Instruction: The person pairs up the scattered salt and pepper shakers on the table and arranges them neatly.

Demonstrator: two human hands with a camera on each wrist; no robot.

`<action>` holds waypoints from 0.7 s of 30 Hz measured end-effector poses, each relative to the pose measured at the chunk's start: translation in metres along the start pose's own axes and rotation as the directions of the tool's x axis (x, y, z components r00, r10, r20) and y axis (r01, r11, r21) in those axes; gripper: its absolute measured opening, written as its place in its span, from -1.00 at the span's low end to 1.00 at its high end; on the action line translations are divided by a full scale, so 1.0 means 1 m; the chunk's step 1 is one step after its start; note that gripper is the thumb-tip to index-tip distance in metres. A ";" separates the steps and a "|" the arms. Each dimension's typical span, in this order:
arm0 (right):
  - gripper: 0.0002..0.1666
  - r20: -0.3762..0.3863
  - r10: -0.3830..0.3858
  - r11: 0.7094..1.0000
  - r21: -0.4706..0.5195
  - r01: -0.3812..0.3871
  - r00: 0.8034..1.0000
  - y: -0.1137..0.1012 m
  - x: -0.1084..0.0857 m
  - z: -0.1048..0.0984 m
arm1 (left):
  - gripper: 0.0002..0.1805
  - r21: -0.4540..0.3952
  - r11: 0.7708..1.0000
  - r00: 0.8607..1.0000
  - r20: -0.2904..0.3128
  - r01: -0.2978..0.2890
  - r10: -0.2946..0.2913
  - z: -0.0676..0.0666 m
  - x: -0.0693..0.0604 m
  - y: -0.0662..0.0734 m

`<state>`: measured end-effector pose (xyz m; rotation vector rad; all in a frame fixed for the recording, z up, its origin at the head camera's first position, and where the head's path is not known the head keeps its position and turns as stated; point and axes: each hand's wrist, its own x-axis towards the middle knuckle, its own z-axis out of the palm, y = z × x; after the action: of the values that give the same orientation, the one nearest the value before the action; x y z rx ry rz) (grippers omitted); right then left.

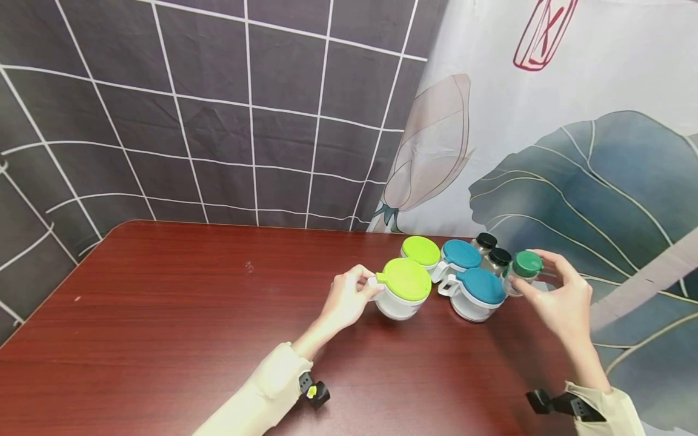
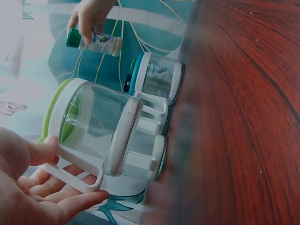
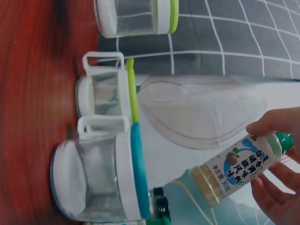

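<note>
Above the right of the counter [image 1: 191, 333], the left hand [image 1: 346, 298] holds a lime-lidded jar [image 1: 405, 281], the right hand [image 1: 567, 306] a green-capped bottle [image 1: 526, 265]: seemingly a lifting step, next needing clearance from blue-lidded jars [image 1: 482, 286] between.

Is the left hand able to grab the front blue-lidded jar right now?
Probably not: the left hand already holds a lime-lidded jar, which sits between it and the blue-lidded jar. With that set aside, the way would likely be free.
</note>
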<state>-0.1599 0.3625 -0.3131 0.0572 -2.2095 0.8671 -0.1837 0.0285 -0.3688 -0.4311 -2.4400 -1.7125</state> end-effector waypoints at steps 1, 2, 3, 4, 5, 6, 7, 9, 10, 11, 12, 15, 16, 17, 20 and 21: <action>-0.33 0.001 -0.001 1.000 0.006 0.001 1.000 -0.002 0.000 0.000 | -0.85 0.000 1.000 1.000 0.001 -0.001 0.001 -0.001 0.000 0.000; -0.33 0.001 -0.003 1.000 0.013 0.003 1.000 -0.003 0.000 0.001 | -0.85 0.002 1.000 1.000 0.001 0.002 -0.002 -0.002 0.000 0.000; -0.32 0.003 -0.005 1.000 0.023 0.005 1.000 -0.005 0.001 0.001 | -0.85 0.005 1.000 1.000 0.001 0.009 -0.009 -0.003 0.000 -0.001; -0.32 0.005 -0.008 0.999 0.032 0.008 1.000 -0.007 0.001 0.002 | -0.85 0.007 1.000 1.000 0.000 0.008 -0.008 -0.003 0.000 -0.001; -0.32 0.007 -0.013 0.999 0.041 0.013 1.000 -0.010 0.001 0.002 | -0.85 0.010 1.000 1.000 -0.001 0.009 -0.009 -0.004 0.000 -0.001; -0.32 0.009 -0.019 0.999 0.048 0.018 1.000 -0.012 0.001 0.003 | -0.85 0.011 1.000 1.000 -0.003 0.009 -0.009 -0.005 0.000 -0.001; -0.33 0.010 -0.025 0.998 0.055 0.024 1.000 -0.014 0.001 0.004 | -0.85 0.010 1.000 1.000 -0.005 0.011 -0.011 -0.006 0.000 -0.001; -0.34 0.012 -0.036 0.997 0.066 0.036 0.999 -0.018 0.002 0.006 | -0.85 0.008 1.000 1.000 -0.009 0.013 -0.013 -0.008 -0.001 -0.002; -0.34 0.013 -0.042 0.997 0.070 0.041 0.999 -0.019 0.002 0.007 | -0.85 0.006 1.000 1.000 -0.011 0.012 -0.012 -0.009 -0.001 -0.002; -0.34 0.014 -0.046 0.996 0.074 0.044 0.999 -0.021 0.002 0.008 | -0.85 0.001 1.000 1.000 -0.012 0.013 -0.013 -0.010 -0.001 -0.002; -0.34 0.014 -0.049 0.996 0.078 0.048 0.999 -0.023 0.002 0.009 | -0.85 -0.003 1.000 1.000 -0.015 0.013 -0.013 -0.011 -0.002 -0.002; -0.35 0.017 -0.055 0.995 0.089 0.054 0.998 -0.028 0.002 0.012 | -0.85 -0.013 1.000 1.000 -0.021 0.006 -0.006 -0.014 -0.002 -0.004; -0.35 0.018 -0.057 0.994 0.090 0.055 0.998 -0.030 0.002 0.013 | -0.85 -0.011 1.000 1.000 -0.025 0.001 -0.001 -0.015 -0.003 -0.004; -0.35 0.020 -0.056 0.994 0.095 0.054 0.998 -0.031 0.002 0.015 | -0.85 -0.010 1.000 1.000 -0.027 -0.005 0.004 -0.016 -0.003 -0.004; -0.35 0.027 -0.054 0.993 0.105 0.051 0.998 -0.034 0.002 0.019 | -0.85 0.001 1.000 0.999 -0.038 -0.018 0.018 -0.019 -0.004 -0.004; -0.35 0.028 -0.055 0.993 0.108 0.051 0.998 -0.035 0.002 0.020 | -0.84 0.005 1.000 0.999 -0.041 -0.022 0.022 -0.020 -0.005 -0.004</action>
<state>-0.1636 0.3242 -0.3023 0.1810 -2.1786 0.9600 -0.1820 0.0078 -0.3671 -0.4173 -2.4011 -1.6899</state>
